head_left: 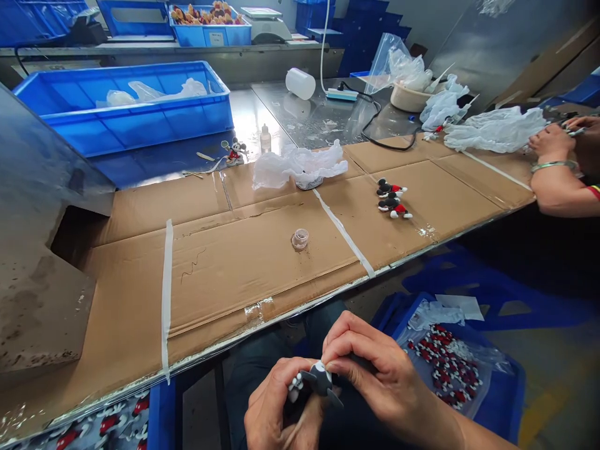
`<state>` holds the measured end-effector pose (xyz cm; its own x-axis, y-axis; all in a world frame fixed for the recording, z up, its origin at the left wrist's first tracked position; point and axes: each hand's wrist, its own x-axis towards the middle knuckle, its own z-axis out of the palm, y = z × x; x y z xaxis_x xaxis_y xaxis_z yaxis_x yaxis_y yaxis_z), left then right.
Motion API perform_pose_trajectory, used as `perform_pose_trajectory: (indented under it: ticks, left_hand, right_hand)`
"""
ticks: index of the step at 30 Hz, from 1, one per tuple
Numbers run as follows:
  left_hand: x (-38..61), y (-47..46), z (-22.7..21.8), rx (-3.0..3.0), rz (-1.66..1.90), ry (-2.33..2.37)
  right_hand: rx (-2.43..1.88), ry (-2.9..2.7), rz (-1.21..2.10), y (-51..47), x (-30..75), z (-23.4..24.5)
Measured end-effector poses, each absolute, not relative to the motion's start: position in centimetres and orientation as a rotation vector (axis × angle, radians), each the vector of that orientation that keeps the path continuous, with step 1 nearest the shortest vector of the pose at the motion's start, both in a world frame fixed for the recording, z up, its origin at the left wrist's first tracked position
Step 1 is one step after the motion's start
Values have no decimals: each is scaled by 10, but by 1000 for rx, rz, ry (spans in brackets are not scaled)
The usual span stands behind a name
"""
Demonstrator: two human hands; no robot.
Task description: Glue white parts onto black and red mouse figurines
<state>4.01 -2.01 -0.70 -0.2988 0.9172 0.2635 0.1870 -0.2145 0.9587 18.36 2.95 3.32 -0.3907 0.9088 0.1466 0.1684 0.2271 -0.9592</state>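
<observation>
My left hand [276, 409] is closed around a small mouse figurine [321, 380] with a black-and-white head and round black ears. A white-gloved hand of the figurine pokes out between my fingers; most of its body is hidden. My right hand [375, 362] pinches at the white part of the head with thumb and fingertips. Whether a smaller piece sits in that pinch cannot be made out. Both hands are above my lap, in front of the table edge. A small clear cup [300, 239] stands on the cardboard beyond them.
Two mouse figurines [394, 206] lie on the cardboard [234, 250]. Crumpled white plastic [300, 165], a small bottle [265, 139] and a blue bin [140, 128] are behind. A tray [510, 394] of red-and-black parts is low right. A co-worker's hands [555, 142] work at far right.
</observation>
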Motion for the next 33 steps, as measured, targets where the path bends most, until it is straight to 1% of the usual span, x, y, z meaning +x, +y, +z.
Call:
perform_pose_trajectory:
  ticks: [8,22,26,31,33]
  left_hand:
    - [36,-16,-2,1407,1543,1565]
    - [38,-17,-5,1505,1678,1478]
    - [35,-16,-8,1537,1664,1455]
    - [31,-15,-18,1650,1728,1417]
    - [29,-15,-22,1684,1733,1425]
  right_hand:
    - [-1273,-1390,1515,28,179,29]
    - [-1227,-1347,1493,27,180,35]
    - [-1196,-1375,1401,24,181,33]
    - [-992,-1731,970,23,191,31]
    - [-962,-1860,875,22,195,31]
